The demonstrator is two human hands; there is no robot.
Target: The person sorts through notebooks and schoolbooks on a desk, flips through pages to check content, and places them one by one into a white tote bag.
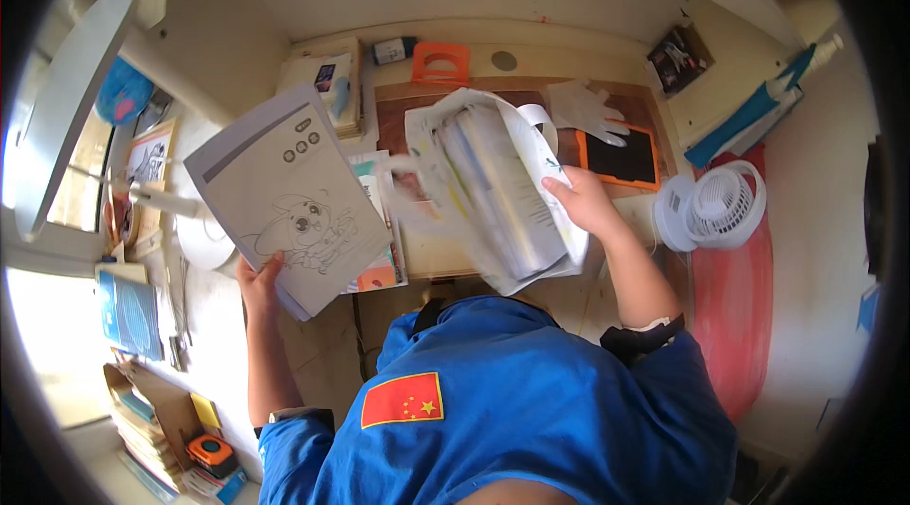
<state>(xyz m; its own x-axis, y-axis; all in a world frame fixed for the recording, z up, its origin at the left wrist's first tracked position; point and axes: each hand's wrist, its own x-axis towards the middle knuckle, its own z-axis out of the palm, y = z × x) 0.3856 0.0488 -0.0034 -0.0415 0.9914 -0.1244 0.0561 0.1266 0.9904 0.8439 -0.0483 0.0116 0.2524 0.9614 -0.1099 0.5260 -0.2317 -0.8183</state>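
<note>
My left hand (261, 281) grips several sheets of paper (341, 235) by their lower left edge; the top one bears a line drawing of a cartoon figure. On the right, my right hand (586, 199) is closed on the rim of a white bag (572, 238) with a leaf pattern and a loop handle. The bag's mouth gapes towards me and shows papers or booklets (498, 185) inside, blurred by motion. Colourful printed booklets (387, 274) lie on the desk, partly behind the sheets in my left hand.
Behind the bag are an orange stand (441, 63), a translucent glove (583, 107) and an orange-framed black tablet (620, 158). A small white fan (721, 203) stands at the right. A book stack (348, 54) is at the back left; a white lamp (163, 199) is further left.
</note>
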